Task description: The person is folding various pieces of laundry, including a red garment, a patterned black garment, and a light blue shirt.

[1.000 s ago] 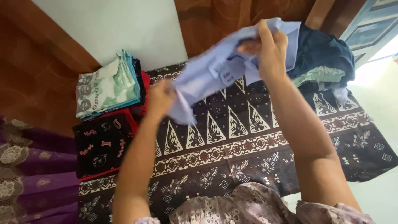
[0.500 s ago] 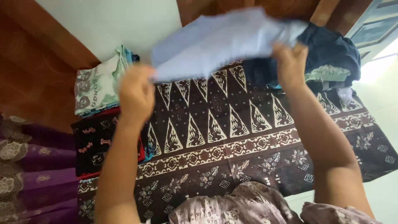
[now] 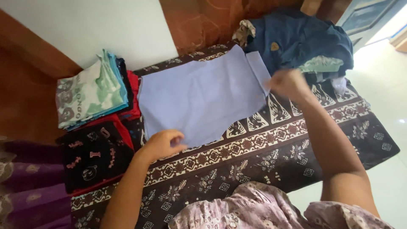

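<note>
Your left hand (image 3: 163, 143) pinches the near corner of the blue shirt (image 3: 203, 95) (spread flat on the batik cloth (image 3: 271, 148)) while your right hand (image 3: 288, 82) grips its far edge

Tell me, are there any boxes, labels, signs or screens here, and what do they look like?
No boxes, signs or screens.
Small yellow badge: shield-shaped patch on the dark blue garment, top right pile.
Printed green-and-white shirt: top of the folded stack at left, grey round pictures and lettering.
Black folded garment: lower left, small red and white pictures.
Light blue shirt: plain, spread flat between both hands.
</note>
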